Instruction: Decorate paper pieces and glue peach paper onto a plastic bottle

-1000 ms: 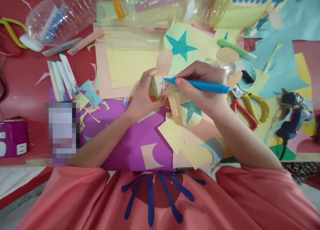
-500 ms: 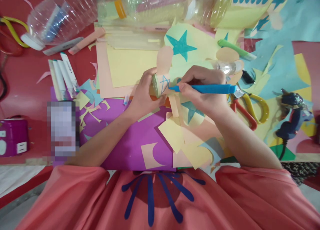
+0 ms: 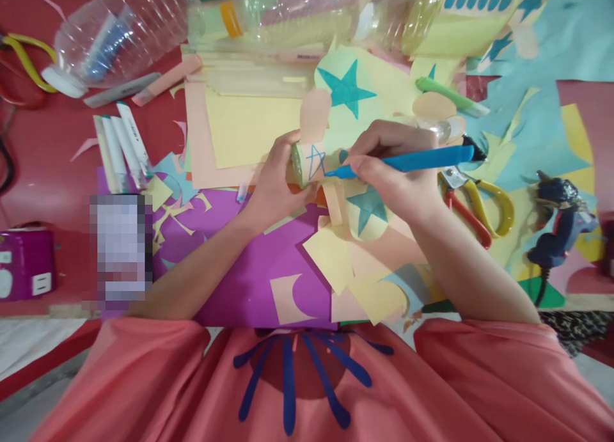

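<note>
The paper-wrapped cylinder (image 3: 317,165), well in from the desk's (image 3: 43,180) near edge, looks light and easily dented; its rim seems the best hold. The left hand (image 3: 278,183) grips it; the right hand (image 3: 400,176) pinches 1 blue marker (image 3: 434,158).

Purple case (image 3: 26,265) cut off at left edge, oblong object (image 3: 121,247) nearby pixelated, paper-wrapped piece (image 3: 313,160) partly hidden by left hand (image 3: 274,183).

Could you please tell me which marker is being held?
The blue marker, in the right hand; the green marker and the white-bodied markers at left lie untouched.
</note>
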Tool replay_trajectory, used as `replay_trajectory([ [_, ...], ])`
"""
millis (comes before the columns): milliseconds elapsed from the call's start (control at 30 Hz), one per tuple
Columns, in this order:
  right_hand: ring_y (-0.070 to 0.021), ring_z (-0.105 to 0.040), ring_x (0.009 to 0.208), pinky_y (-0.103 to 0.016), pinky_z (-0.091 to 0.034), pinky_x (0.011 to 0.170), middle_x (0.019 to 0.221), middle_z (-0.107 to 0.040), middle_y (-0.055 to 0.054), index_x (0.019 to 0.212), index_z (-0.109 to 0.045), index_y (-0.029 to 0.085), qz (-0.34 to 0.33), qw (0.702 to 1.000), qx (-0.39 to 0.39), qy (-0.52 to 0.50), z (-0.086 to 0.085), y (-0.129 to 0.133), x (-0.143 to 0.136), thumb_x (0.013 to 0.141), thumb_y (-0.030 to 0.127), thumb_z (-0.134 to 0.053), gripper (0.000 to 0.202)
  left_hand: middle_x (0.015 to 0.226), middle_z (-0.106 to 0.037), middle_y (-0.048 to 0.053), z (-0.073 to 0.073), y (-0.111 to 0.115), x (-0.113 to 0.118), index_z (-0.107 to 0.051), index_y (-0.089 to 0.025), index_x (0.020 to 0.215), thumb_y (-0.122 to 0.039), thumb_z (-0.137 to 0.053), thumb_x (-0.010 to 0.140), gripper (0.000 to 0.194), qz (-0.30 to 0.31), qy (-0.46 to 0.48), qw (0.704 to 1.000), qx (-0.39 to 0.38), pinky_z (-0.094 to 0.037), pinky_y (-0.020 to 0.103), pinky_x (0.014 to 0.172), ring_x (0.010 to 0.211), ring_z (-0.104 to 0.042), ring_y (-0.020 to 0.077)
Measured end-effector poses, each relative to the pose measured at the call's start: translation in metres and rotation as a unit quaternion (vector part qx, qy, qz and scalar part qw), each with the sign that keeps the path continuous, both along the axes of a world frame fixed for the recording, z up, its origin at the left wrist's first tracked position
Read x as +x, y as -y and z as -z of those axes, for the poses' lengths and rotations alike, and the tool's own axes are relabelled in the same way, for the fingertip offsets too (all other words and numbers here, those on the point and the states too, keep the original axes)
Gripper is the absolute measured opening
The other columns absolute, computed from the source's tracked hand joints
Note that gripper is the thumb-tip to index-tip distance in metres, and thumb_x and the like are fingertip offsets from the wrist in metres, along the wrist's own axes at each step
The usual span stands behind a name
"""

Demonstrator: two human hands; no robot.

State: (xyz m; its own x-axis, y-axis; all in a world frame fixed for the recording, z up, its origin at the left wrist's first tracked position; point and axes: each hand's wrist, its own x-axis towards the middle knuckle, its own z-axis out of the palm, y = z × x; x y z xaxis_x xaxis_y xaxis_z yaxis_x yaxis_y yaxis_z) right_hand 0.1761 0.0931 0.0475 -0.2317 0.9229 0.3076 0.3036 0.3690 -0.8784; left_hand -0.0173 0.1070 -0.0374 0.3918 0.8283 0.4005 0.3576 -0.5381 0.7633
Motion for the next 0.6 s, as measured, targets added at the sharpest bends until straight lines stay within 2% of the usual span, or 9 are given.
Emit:
replay_trajectory([
  [167,-0.0102,-0.057,0.059,-0.025,-0.046,0.051,0.068,-0.063,0.002,0.075,-0.065,0.022,-0.009,1.000,-0.007,0.002,0.001,0.002,-0.003,0.084,0.029,-0.065,0.012,0.130,-0.053,0.009,-0.004,0.000,-0.001,-0.037,-0.031,0.131,-0.063,-0.055,0.088,0.057,0.006,0.006,1.000,-0.011,-0.049,0.050,0.104,0.127,-0.052,0.0291],
  [333,-0.0088,-0.058,0.060,-0.024,-0.046,0.053,0.070,-0.065,0.003,0.078,-0.067,0.022,-0.006,1.000,0.001,0.013,0.002,0.004,-0.005,0.085,0.025,-0.067,0.007,0.131,-0.052,0.008,-0.009,0.003,0.000,-0.036,-0.030,0.130,-0.067,-0.051,0.089,0.057,0.001,0.002,0.999,-0.033,-0.049,0.047,0.105,0.130,-0.050,0.0283],
  [600,-0.0100,-0.060,0.064,-0.024,-0.047,0.056,0.072,-0.067,0.001,0.079,-0.068,0.021,-0.004,1.000,-0.018,0.025,-0.001,0.005,-0.006,0.084,0.027,-0.066,0.009,0.131,-0.051,0.009,0.001,-0.004,-0.002,-0.035,-0.031,0.133,-0.059,-0.063,0.085,0.063,0.025,0.011,1.000,0.004,-0.049,0.055,0.105,0.128,-0.050,0.0306],
])
